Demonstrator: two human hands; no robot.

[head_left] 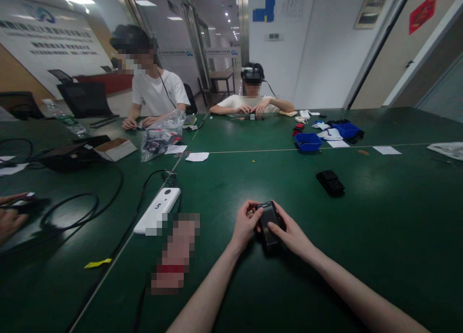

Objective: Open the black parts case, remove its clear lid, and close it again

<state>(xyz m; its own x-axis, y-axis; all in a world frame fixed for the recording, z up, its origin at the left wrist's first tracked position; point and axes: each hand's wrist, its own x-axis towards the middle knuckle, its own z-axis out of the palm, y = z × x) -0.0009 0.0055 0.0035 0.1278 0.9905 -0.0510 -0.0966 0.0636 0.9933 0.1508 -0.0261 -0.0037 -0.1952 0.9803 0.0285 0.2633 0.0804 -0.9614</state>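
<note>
An office room with glass doors and a long green surface (361, 236) that fills the lower frame. At lower centre the left hand (246, 224) and right hand (289, 234) are brought together, both closed on a small black device (268, 222) held just above the surface, with the thumbs at its top and side.

To handle it well, I would keep one hand as the steady clamp, let the other's fingertips do the fine work, and stay low over the surface so that a slip costs little.

A second black device (330, 182) lies apart at centre right. A white power strip (159, 207) at lower left bears a "5". The wall lettering at upper left and the red sign (422, 12) at upper right are too small to read. Two people sit at the far side, their hands on small parts.
</note>
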